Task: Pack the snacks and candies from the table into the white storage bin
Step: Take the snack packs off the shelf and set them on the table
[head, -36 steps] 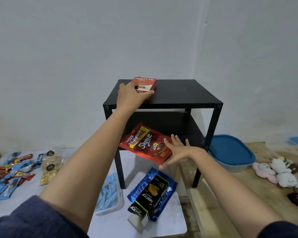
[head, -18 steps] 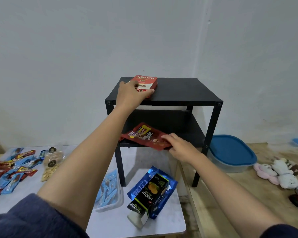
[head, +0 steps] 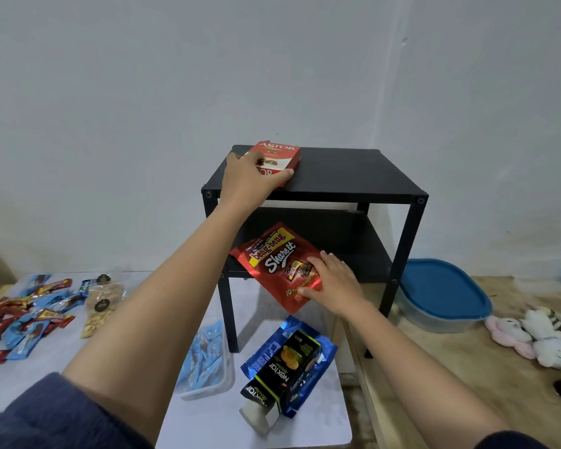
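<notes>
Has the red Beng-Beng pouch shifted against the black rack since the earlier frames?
Yes. The red Beng-Beng pouch lay nearly flat on the lower shelf half a second ago; now the right hand tilts it up, overhanging the shelf's front edge.

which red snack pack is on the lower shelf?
The red Beng-Beng Share It pouch, tilted off the lower shelf's front edge under the right hand. The red Astor box sits on top, under the left hand.

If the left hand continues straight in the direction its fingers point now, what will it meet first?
The left hand already grips the red Astor box on the black shelf top. Its fingers point toward the wall, so past the box it would probably meet the wall, though the depth is unclear.
</notes>
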### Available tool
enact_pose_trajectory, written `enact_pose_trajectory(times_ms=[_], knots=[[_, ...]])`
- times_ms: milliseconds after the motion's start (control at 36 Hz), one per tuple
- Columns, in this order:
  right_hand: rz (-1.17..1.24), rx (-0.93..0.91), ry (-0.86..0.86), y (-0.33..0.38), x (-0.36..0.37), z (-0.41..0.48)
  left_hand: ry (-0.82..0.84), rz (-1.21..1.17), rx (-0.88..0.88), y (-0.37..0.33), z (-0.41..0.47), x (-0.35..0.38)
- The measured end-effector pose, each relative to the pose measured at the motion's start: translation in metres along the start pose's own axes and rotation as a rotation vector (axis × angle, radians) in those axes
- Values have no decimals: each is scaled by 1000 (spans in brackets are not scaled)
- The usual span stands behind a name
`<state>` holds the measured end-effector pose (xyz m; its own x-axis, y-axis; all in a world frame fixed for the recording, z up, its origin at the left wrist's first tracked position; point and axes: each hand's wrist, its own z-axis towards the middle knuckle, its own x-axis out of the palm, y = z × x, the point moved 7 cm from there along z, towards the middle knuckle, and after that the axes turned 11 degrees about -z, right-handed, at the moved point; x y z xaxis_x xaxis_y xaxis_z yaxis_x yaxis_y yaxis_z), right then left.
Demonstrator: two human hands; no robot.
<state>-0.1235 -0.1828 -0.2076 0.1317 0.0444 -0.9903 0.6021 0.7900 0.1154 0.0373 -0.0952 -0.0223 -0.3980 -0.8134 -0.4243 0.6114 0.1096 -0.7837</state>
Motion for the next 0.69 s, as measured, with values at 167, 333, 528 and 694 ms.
enact_pose_trajectory(times_ms=[167, 333, 528, 694], knots=[[-52, 4, -169, -1, -3, -1, -10, -34, 17, 3, -5, -6], [-58, -67, -245, 1, -10, -4, -46, -53, 21, 5, -13, -19], [49, -153, -377, 19, -45, -33, -82, -100, 50, -1, -29, -54], [5, -292, -458, 65, -79, -69, -111, -132, 106, -10, -55, -110]])
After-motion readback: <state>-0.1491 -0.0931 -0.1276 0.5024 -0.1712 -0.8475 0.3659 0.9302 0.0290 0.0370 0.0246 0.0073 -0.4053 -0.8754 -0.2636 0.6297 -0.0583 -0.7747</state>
